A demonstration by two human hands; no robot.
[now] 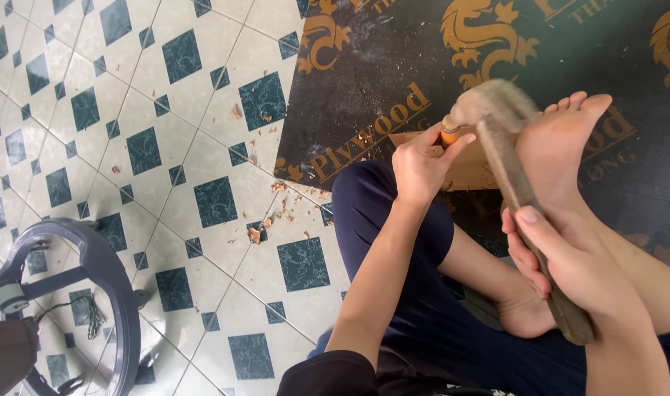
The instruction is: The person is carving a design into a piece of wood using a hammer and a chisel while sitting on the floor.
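My left hand (421,167) grips an orange-handled chisel (448,134), whose top end pokes out above my fingers. My right hand (562,257) holds the long handle of a wooden mallet (515,176). The mallet's head is blurred and sits right at the chisel's top. Under the chisel lies a light wooden workpiece (471,169), largely hidden by my hand and my bare foot (559,147), which rests against it. I sit on the floor with my legs in dark blue trousers (401,279).
A dark plywood sheet (394,59) with gold dragon prints covers the floor at the upper right. Wood chips (265,224) lie scattered on the white and green tiled floor (166,147). A round grey fan base (93,293) stands at the lower left.
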